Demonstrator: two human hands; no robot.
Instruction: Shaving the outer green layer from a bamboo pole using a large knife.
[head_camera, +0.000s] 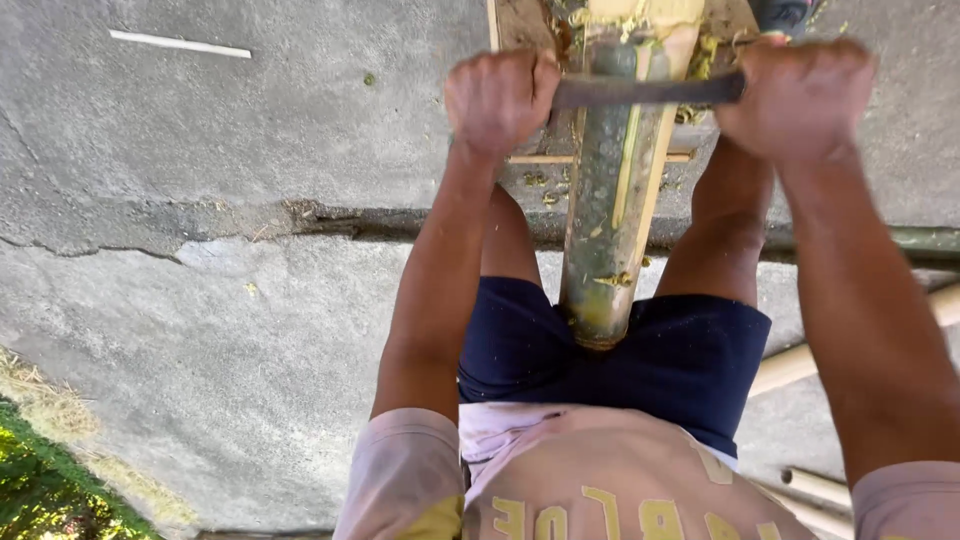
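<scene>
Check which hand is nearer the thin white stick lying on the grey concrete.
Left. The left hand grips the dark blade's end on the side toward the thin white stick; the right hand grips the far end, beyond the green bamboo pole.

White stick (180, 44) on cracked concrete ground (200, 300); grass (40, 490) at corner; pale poles (800, 365) lying right.

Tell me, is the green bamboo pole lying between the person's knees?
Yes, the bamboo pole runs between both bare knees while the left hand and right hand grip a dark blade across it.
</scene>
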